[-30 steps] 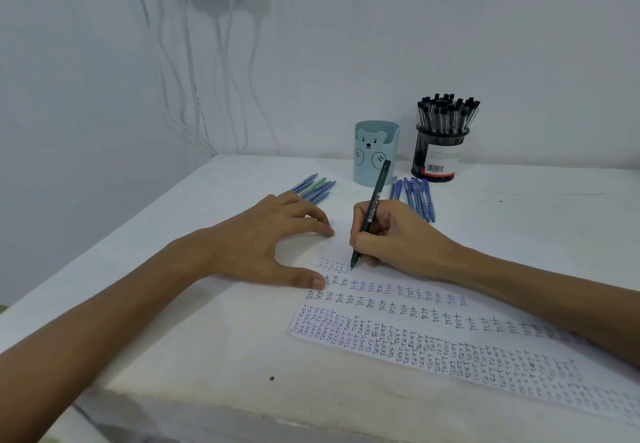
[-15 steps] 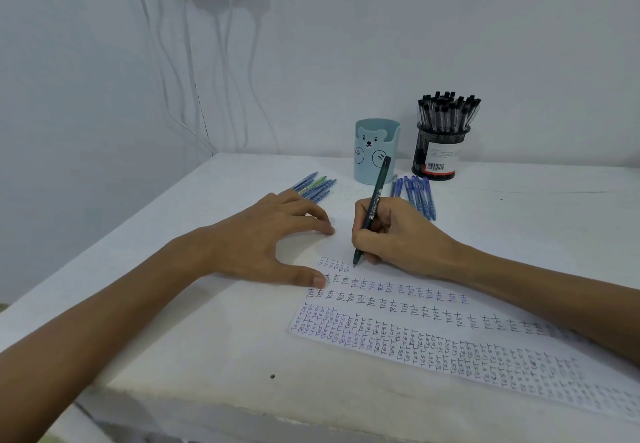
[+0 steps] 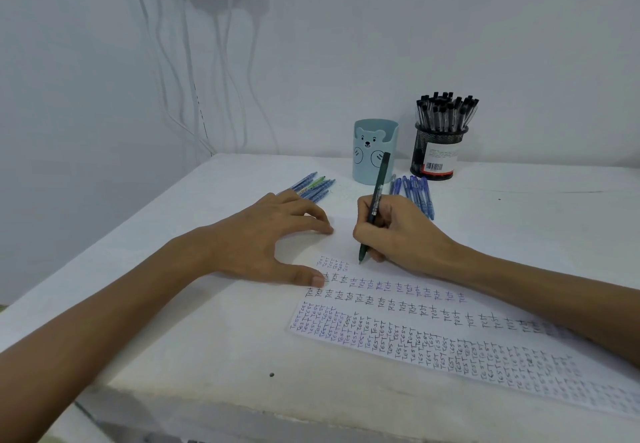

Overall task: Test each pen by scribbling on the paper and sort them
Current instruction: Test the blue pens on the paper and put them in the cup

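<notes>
Your right hand (image 3: 398, 235) pinches the dark pen (image 3: 375, 207) low on its barrel, with thumb and fingers curled round it. The tip sits at the end of the short top row of writing on the paper (image 3: 341, 245); I cannot tell whether it touches. Your left hand (image 3: 263, 235) lies spread, thumb and fingertips pressing down the sheet's left end. The pen looks light, stiff and smooth, so a low grip near the tip should steer it with little pressure. The sheet is thin and would likely slide or crease on the bench (image 3: 207, 321) unless pinned. A row of blue pens (image 3: 415, 193) lies just behind your right knuckles at 1 o'clock. A second cluster of pens (image 3: 313, 186) lies at 11 o'clock, just beyond your left fingers. The bear cup (image 3: 374, 155) stands at 12 o'clock and the mesh pot (image 3: 438, 152), packed with black-capped pens, farther back at 1 o'clock near the wall. Room to move lies toward 3 o'clock; at 6 o'clock the bench's front edge runs under your forearms.
</notes>
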